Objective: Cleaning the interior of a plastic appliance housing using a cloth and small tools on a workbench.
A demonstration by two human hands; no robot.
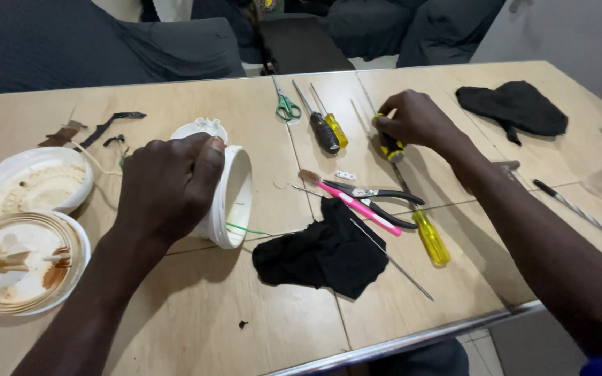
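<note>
- The left hand [168, 184] is clamped around a white housing [228, 195], a round plastic shell lying on its side on the table [196, 306]; its open mouth faces three o'clock, and the fingers curl over its top edge.
- A thin green wire [249, 229] trails out of the housing's mouth toward four o'clock.
- The right hand [416, 120] is well apart from the housing, at about two o'clock from it. Its fingers are closed on a black-and-yellow screwdriver handle [389, 145], whose tip points away from the person.
- Between the two hands lie green scissors [286, 104], a black screwdriver [322, 129] and a small yellow screwdriver [334, 128], side by side.
- At five o'clock from the housing sits a black cloth [322, 254], with a pink brush [353, 202], pliers [377, 198] and a long yellow screwdriver [430, 237] just past it.
- At nine o'clock from the left hand rest two white round covers [29, 216], one rust-stained.
- A second black cloth [513, 104] lies at three o'clock from the right hand.
</note>
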